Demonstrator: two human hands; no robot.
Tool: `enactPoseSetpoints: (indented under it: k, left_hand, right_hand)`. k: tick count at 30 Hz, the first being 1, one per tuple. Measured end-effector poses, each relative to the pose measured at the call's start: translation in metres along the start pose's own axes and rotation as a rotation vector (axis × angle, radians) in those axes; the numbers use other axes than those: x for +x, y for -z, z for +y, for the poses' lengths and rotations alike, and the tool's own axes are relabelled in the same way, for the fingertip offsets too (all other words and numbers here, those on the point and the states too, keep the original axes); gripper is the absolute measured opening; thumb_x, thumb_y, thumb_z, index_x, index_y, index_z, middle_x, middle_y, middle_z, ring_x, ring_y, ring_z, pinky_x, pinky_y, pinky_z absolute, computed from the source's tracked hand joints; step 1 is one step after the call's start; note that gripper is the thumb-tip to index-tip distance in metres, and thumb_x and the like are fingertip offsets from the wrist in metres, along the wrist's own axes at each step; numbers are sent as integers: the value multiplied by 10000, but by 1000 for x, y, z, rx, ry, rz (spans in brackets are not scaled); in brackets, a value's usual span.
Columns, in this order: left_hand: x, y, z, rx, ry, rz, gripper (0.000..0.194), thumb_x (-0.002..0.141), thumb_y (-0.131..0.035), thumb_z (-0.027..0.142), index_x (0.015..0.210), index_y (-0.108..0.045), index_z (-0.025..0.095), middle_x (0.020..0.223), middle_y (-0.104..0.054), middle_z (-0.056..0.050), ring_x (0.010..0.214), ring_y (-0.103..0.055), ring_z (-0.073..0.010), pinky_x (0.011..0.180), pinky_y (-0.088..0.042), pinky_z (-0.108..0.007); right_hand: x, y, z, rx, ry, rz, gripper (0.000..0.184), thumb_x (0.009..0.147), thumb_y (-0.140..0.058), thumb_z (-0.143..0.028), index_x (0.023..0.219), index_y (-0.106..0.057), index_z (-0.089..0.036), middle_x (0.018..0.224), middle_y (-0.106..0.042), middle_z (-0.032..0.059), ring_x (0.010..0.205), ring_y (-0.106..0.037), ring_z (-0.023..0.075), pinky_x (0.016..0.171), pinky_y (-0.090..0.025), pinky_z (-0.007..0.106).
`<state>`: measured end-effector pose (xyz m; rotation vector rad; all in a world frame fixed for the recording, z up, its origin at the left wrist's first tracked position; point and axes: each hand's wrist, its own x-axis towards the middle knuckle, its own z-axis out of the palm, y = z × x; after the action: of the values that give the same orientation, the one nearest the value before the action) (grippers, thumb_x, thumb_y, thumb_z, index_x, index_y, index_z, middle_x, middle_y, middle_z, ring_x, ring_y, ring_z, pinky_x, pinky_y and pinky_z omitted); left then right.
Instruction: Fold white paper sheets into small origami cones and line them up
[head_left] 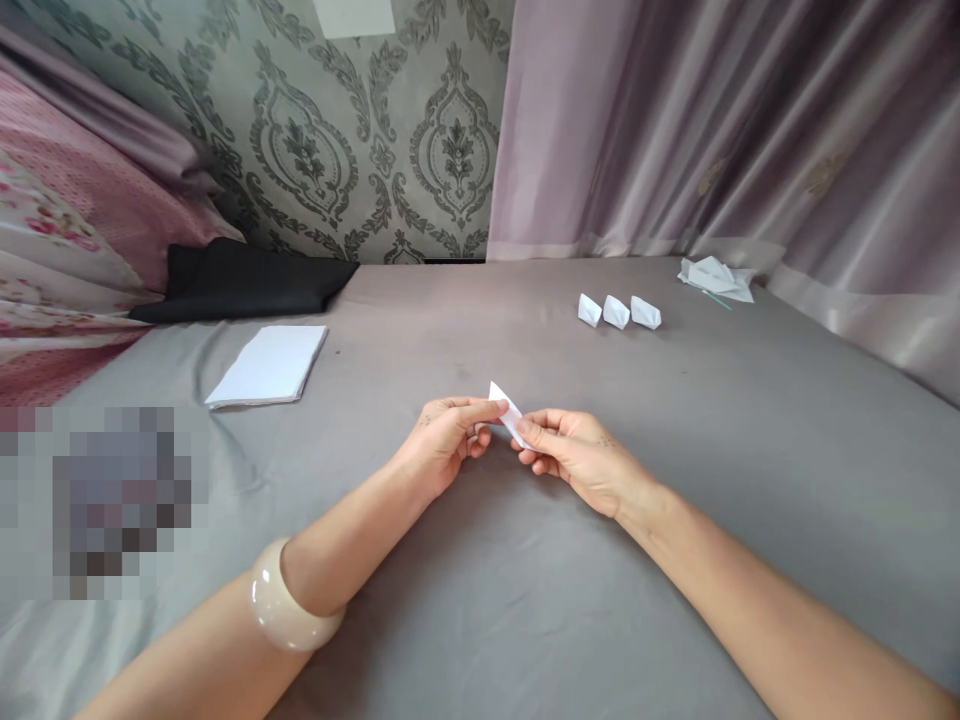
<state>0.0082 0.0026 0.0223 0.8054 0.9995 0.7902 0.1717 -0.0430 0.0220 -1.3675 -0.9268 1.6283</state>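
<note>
A folded paper (pixel 513 418) was held in front of the paper stack (pixel 270 365) and to its right — one end was pinched by the left hand (pixel 450 432), the other by the right hand (pixel 577 455). Well right of the paper stack, three paper shapes (pixel 616 312) were lined up, and loose papers (pixel 712 275) were heaped farther right — behind it, a black cloth (pixel 255 282) was laid.

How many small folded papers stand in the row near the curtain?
3: left folded paper, middle folded paper and right folded paper, side by side on the gray sheet; none looks hidden. The held paper in the left hand and right hand is separate.
</note>
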Motion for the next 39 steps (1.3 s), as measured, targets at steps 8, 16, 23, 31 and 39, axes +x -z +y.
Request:
enactPoseSetpoints:
  k: [8, 16, 23, 31, 39]
  left_hand:
    - [1, -3, 1, 21, 12, 57, 206, 623, -779, 257, 618, -641, 105, 422, -404, 49, 405, -326, -40, 395, -225, -207]
    - [-4, -7, 0, 70, -43, 39, 220, 629, -774, 298, 645, -639, 126, 416, -422, 50, 382, -343, -46, 399, -240, -213]
    - [-9, -12, -3, 34, -48, 90, 251, 656, -722, 245, 530, -521, 163, 377, -295, 79, 357, -228, -39, 381, -184, -224]
    - [-3, 1, 1, 89, -80, -53, 434, 753, -613, 572, 731, -616, 139, 702, -620, -48, 452, -450, -71, 444, -337, -228]
    - [-11, -7, -1, 282, -226, -139, 346, 755, -673, 433, 610, -529, 153, 544, -518, 18, 482, -433, -68, 468, -270, -217]
  right_hand:
    - [-1, -3, -3, -35, 43, 15, 285, 724, -743, -406, 822, -667, -149, 787, -644, 21, 633, -570, 69, 584, -468, 196]
    - [2, 1, -3, 45, -100, -166, 282, 762, -714, -417, 872, -721, -158, 864, -696, 59, 661, -613, 75, 514, -471, 151]
    - [-3, -8, -5, -58, -34, -133, 283, 718, -748, -421, 743, -687, -146, 642, -659, 7, 521, -550, 53, 503, -446, 177]
    - [-3, 0, -2, -14, -45, -140, 310, 723, -736, -443, 790, -688, -144, 616, -629, -5, 481, -510, 48, 451, -400, 183]
    - [-6, -3, -4, -100, 17, -192, 345, 730, -713, -489, 761, -671, -149, 611, -624, -6, 512, -530, 60, 487, -426, 188]
